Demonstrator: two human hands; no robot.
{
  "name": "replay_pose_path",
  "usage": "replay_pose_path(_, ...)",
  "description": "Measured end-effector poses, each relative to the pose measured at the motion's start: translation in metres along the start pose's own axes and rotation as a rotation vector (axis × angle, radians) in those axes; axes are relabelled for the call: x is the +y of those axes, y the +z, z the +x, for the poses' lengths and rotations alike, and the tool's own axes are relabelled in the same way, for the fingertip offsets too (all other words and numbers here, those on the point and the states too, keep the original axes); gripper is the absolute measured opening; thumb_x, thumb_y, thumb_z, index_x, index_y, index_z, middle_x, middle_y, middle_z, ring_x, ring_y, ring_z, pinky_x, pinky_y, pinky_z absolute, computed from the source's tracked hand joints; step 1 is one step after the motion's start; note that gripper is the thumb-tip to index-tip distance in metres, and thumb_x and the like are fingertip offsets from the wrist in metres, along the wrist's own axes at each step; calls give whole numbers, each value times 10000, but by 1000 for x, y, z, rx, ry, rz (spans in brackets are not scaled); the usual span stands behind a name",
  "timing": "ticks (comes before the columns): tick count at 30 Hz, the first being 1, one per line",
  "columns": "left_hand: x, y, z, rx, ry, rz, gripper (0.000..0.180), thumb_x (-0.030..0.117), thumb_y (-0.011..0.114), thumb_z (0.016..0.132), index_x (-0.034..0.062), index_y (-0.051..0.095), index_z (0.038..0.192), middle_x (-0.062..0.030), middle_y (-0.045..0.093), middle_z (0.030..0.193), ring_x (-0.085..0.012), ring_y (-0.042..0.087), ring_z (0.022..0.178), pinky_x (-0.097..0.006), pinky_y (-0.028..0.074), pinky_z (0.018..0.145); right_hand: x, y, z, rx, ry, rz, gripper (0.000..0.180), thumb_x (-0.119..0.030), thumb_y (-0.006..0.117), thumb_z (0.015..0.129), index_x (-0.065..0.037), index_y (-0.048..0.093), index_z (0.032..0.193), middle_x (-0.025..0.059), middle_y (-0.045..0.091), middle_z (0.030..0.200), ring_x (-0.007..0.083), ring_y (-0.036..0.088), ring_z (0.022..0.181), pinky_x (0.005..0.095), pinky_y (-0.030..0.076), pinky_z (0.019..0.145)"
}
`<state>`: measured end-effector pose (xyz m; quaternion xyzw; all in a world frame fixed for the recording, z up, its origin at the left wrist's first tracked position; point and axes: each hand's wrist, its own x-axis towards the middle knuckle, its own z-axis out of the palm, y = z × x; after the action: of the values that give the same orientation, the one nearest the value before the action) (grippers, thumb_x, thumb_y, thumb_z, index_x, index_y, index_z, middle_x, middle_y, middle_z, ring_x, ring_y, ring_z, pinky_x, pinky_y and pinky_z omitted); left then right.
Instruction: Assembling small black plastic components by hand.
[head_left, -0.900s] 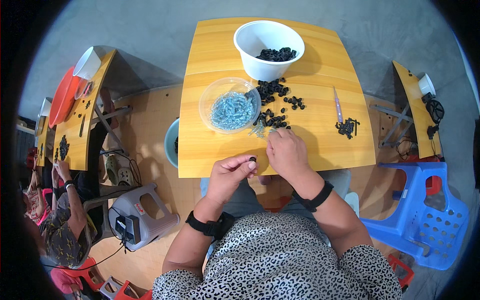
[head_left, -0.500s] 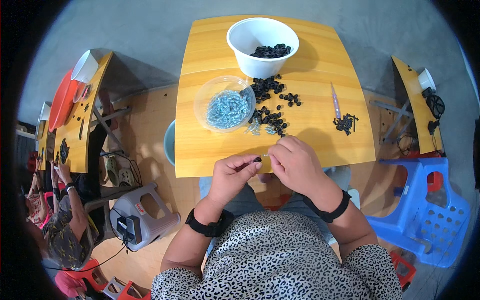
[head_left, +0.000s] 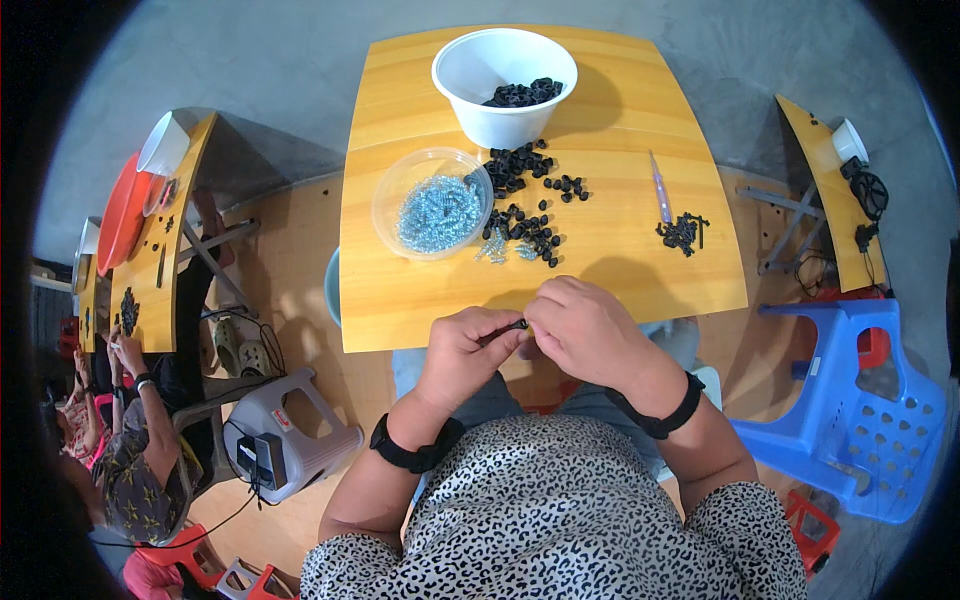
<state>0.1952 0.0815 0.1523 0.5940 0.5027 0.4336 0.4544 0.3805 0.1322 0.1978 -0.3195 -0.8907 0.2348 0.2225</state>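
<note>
Below the table's near edge, my left hand (head_left: 462, 348) pinches a small black plastic part (head_left: 520, 324) between thumb and fingers. My right hand (head_left: 585, 328) is closed, its fingertips meeting that part from the right; they hide whatever they grip. Beyond my hands, several loose small metal springs (head_left: 493, 248) lie on the wooden table (head_left: 620, 285) beside scattered black plastic parts (head_left: 512, 168). A clear round tub (head_left: 379, 205) holds a heap of springs. Behind it, a white bowl (head_left: 500, 128) contains more black parts.
On the table's right lie a screwdriver-like tool (head_left: 661, 195) with a translucent handle and a pile of small black pieces (head_left: 679, 234). A blue plastic stool (head_left: 850, 400) stands at right, a grey stool (head_left: 290, 435) at left. Another person's hands (head_left: 125, 352) work at the left table (head_left: 190, 250).
My hands have come together at the black part. The spring that showed between them is now hidden. The table sits slightly further left in the view.
</note>
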Motion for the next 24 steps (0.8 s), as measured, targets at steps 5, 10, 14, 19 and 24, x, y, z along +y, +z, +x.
replay_pose_path(5,-2,-2,-2,-9,-68,-63,196,62,754,820,13,726,1008,-77,686,823,-135,621,740,-268,493,669,2,2,-1,-15,55,69,81,-103,614,786,-29,584,791,132,542,803,331,577,785,428,492,677)
replay_pose_path(10,5,-1,-3,-31,-96,-146,190,75,757,822,12,727,999,-69,680,808,-122,612,732,-258,486,659,5,0,-2,-43,81,131,78,-110,597,813,-37,610,836,126,559,806,329,581,798,427,491,679)
replay_pose_path(14,5,-2,-3,-41,-117,-123,187,82,756,829,16,728,1001,-61,681,823,-108,608,741,-246,486,664,1,-1,2,-10,61,76,70,-104,596,811,-37,605,830,125,559,792,328,578,792,425,486,676)
replay_pose_path(19,-2,-3,-5,-30,-146,-219,194,97,747,847,16,725,1022,-45,679,868,-96,603,758,-239,489,676,4,6,-1,71,185,306,57,-27,646,805,-12,651,859,101,612,777,235,607,672,328,489,598)
replay_pose_path(24,-1,-4,-7,-65,-203,-292,203,101,738,858,8,719,1037,-37,674,896,-87,605,779,-229,494,687,6,14,-8,121,260,476,53,-35,662,832,-15,664,881,62,606,755,142,582,631,275,456,566)
